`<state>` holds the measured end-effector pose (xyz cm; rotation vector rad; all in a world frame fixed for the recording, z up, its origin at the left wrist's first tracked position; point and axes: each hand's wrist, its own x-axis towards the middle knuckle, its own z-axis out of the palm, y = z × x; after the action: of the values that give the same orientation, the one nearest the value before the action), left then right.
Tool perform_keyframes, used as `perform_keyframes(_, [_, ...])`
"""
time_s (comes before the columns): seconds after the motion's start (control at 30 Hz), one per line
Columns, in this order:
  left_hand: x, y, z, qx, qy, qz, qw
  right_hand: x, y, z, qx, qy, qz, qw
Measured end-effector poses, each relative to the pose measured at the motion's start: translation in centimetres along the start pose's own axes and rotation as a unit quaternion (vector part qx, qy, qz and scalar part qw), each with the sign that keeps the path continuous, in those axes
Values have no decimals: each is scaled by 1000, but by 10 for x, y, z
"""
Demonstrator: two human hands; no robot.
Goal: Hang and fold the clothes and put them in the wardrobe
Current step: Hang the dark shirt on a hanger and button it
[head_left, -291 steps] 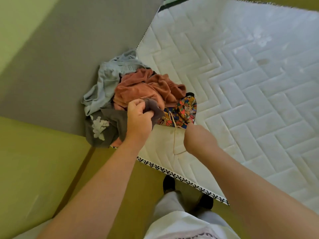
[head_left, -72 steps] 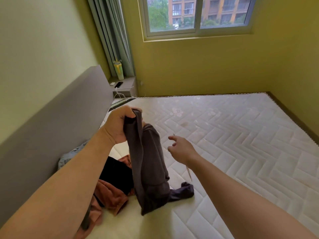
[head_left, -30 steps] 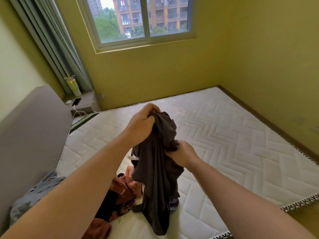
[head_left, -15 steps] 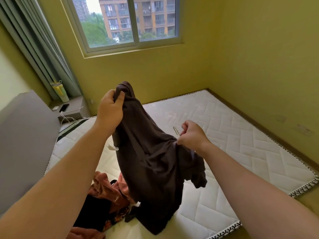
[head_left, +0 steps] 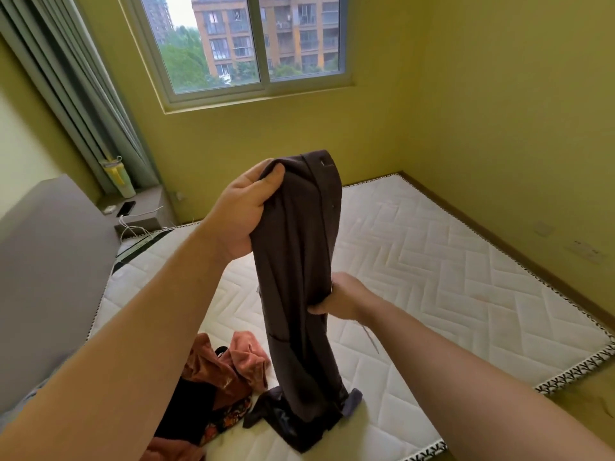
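A dark grey garment hangs bunched in a long vertical roll above the bed, its lower end touching the white quilted mattress. My left hand grips its top end, thumb over the cloth. My right hand grips the garment at mid-height from the right side. A thin wire hanger pokes out under my right wrist; most of it is hidden. More clothes, a rust-pink piece and a floral piece, lie heaped at the near left of the mattress.
A grey headboard runs along the left. Behind it a bedside shelf carries a drink tumbler, a phone and cables. Curtains and a window fill the back wall. Yellow walls close in on the right.
My left hand has lowered a little with the garment's top. My right hand has dropped down and now grips the garment at mid-height, gathering it into a narrow roll.
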<state>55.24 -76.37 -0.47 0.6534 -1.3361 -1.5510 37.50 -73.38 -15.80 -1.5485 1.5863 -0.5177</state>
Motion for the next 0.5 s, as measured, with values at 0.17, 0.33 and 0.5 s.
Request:
perform_keyframes(0.17, [-2,18,-40,10,177,27,984,4,11,6,-63,48,2,997])
perform_keyframes(0.33, [-15,-10,-90,653,346,-87,668,6,-13,-19,1,162,-50,986])
perform_keyframes(0.5, [-25,-68,-45,558,-26,-50,828,6,-52,-18,-29,185,-128,974])
